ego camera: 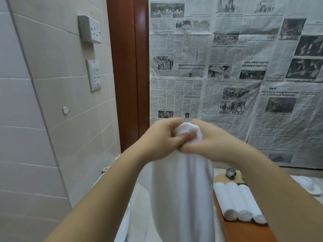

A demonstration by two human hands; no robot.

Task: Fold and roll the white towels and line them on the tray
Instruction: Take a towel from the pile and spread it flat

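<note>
— Both hands are up at chest height: what does the left hand (162,137) hold?

— Its fingers are curled round the bunched top of a white towel (181,189), thumb lying across the front of the cloth. The right hand (208,144) grips the same bunch from the other side, and the two hands touch at the knuckles. The right one is a little blurred.

— And the towel itself?

— It hangs straight down from the two hands in a long, smooth drop, its lower end running out of the bottom of the picture. A small puff of it shows above the fingers.

— Where is the tray?

— Low on the right, a wooden tray (244,231) with a brown rim. Three rolled towels (239,201) lie on it side by side, touching, their ends towards the camera. The right forearm covers part of the tray.

— Anything else nearby?

— More white cloth (138,206) lies under the hanging towel, at the lower left of it. A metal tap (230,172) stands just behind the tray. Sheets of newspaper (236,75) cover the surface ahead, beside a reddish wooden frame (129,67). On the tiled wall (35,119) to the left are two white sockets (90,30) and a small hook (65,110).
</note>
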